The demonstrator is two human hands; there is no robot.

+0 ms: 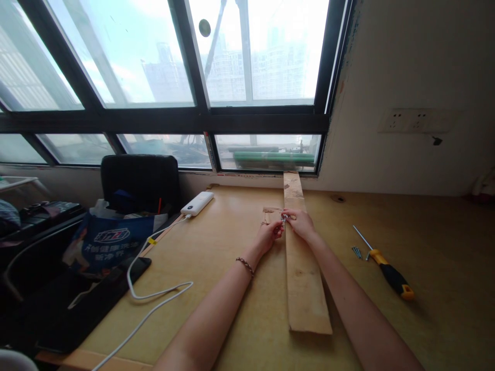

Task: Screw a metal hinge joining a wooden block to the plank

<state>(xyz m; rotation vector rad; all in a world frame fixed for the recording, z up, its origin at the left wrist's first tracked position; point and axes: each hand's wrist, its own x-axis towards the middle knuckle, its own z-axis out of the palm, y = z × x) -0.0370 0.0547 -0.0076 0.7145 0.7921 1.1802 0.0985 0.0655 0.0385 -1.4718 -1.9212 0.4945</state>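
Observation:
Above the long wooden board [307, 288], the fingertips of my two hands meet in a pinch. My left hand [268, 233] is closed on a small shiny metal piece [285, 219], thin like a screw, though too small to name surely. My right hand [300, 222] is closed at the same piece from the right, its wrist over the board. A short wooden piece [271, 210] lies just left of the board, partly hidden by my left hand. To the right lie several screws [356, 252] and a screwdriver [389, 270] with a black and yellow handle.
The wooden table [224, 309] reaches the wall below the window [263, 121]. A white power bank [197, 204] lies near the left edge, its white cable [154, 297] looping across the table. A black chair [139, 180] and a blue bag [112, 239] stand left. A wall socket [408, 120] is at right.

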